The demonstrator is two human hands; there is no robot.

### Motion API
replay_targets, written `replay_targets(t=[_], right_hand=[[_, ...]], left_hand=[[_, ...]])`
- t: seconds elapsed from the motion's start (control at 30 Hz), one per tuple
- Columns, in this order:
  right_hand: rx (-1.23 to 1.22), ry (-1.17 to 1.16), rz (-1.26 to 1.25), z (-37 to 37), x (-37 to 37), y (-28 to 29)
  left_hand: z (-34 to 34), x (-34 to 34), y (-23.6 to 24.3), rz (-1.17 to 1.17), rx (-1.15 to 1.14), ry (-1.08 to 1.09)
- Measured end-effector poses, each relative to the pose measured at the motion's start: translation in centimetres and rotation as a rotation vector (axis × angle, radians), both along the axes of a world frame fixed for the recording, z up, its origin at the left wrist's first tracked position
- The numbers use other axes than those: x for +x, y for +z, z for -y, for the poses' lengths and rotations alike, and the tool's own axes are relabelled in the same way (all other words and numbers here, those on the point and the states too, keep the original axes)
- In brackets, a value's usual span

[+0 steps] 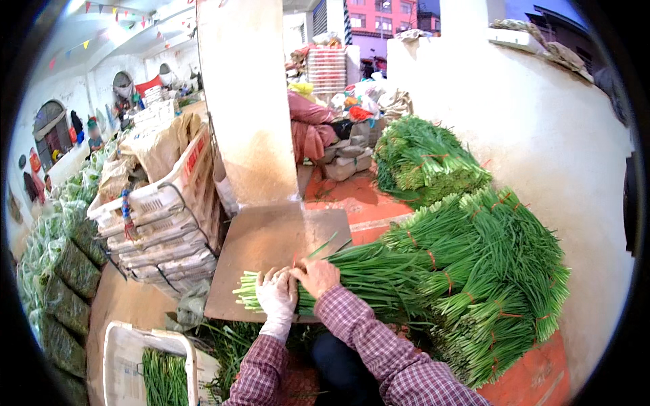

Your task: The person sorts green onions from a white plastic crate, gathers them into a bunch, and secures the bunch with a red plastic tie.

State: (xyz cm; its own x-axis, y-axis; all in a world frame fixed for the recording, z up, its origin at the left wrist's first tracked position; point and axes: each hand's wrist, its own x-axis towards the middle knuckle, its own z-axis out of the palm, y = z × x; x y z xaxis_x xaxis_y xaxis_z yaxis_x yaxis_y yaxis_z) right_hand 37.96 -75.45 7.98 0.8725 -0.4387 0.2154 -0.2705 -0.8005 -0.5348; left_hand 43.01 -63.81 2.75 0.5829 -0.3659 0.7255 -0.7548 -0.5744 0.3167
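A bunch of garlic chives [379, 274] lies across a brown board [247, 237], its pale cut stems [248, 289] pointing left and its green leaves trailing right. My left hand [276, 298], in a white glove, is closed over the bunch close to the stem ends. Beside it my bare right hand [318, 276] pinches on top of the bunch, its fingertips meeting those of the left. A thin red tie [295, 262] sticks up at the fingertips; most of it is hidden. To the right rises a heap of chive bunches [501, 271] bound with red ties.
At lower left stands a white bin [118, 352] with chives inside. Stacked white crates [159, 223] stand left of a pillar [254, 101]. Another chive pile [433, 162] sits by the white wall [562, 155]. Bagged green bundles [64, 271] line the far left.
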Motion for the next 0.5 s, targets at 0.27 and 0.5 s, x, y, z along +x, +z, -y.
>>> replay_targets(t=[0.27, 0.5], right_hand=[[0.056, 0.017, 0.129, -1.2, 0.9, -0.1], [0.122, 0.002, 0.148, -1.1, 1.6, -1.7]], left_hand=[[-0.4, 0.7, -0.9, -0.016, 0.017, 0.011], [-2.2, -2.5, 2.3, -0.087, 0.106, 0.138]])
